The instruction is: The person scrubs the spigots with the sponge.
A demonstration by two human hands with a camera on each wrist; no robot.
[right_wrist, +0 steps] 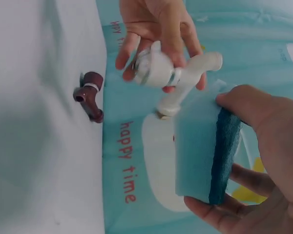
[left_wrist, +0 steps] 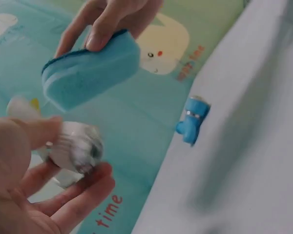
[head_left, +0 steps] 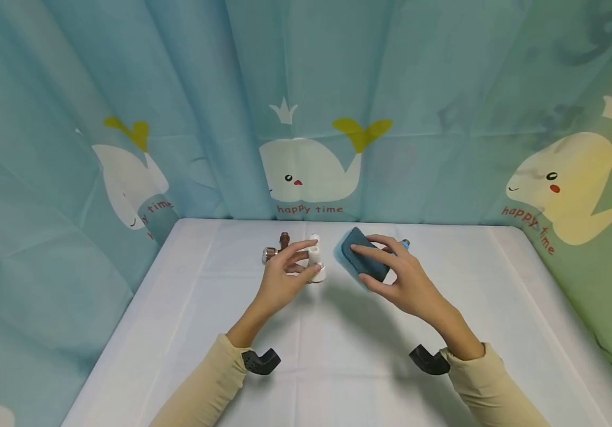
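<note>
My left hand point(head_left: 280, 283) pinches a white plastic tap point(head_left: 315, 258) with a clear-looking knob, held above the table. In the left wrist view the tap point(left_wrist: 75, 141) is partly covered by the fingers. My right hand point(head_left: 411, 286) grips a blue sponge point(head_left: 371, 264) by its edges, thumb on one side and fingers on the other. The sponge point(right_wrist: 200, 151) has a darker scouring layer and a light blue foam side. It is close to the tap; the right wrist view cannot tell whether they touch.
On the white table point(head_left: 338, 367), a brown tap point(right_wrist: 90, 95) lies behind my left hand and a blue tap point(left_wrist: 193, 119) lies beyond my right hand. A teal curtain point(head_left: 423, 166) printed with whales stands along the table's back and sides.
</note>
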